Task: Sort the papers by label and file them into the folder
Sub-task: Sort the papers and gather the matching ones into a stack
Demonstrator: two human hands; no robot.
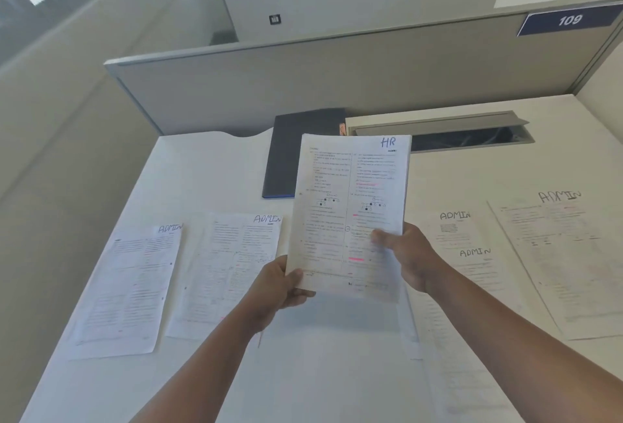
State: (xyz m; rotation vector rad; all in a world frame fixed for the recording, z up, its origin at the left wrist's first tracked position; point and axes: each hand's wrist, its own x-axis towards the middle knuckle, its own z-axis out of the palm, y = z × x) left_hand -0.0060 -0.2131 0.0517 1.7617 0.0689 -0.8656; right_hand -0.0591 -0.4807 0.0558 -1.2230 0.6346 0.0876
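**HR stack in both hands, folder straight ahead**

Far left of bench [215, 385]: ADMIN sheet [129, 287], flat, long axis running away from the body. Just right of it: second ADMIN sheet [232, 264], same lie.

Centre: left hand [281, 289] pinching lower left corner of HR stack [350, 206], thumb on the front face. Stack held upright above the bench, long axis vertical, "HR" label at top right, several sheets thick by its edge. Right hand [409, 255] gripping lower right edge, thumb across the print. Hands apart, one per side, both clamped on the stack.

Behind the stack, well beyond the hands: dark folder [293, 152], closed, flat, long axis pointing away, partly hidden by the stack's upper half. Directly forward and slightly left; left hand probably the nearer.

Right: two overlapping ADMIN sheets [465, 240], then a skewed ADMIN sheet [566, 254].

Judgement: filing next calls for a forward reach, folder to be opened first.
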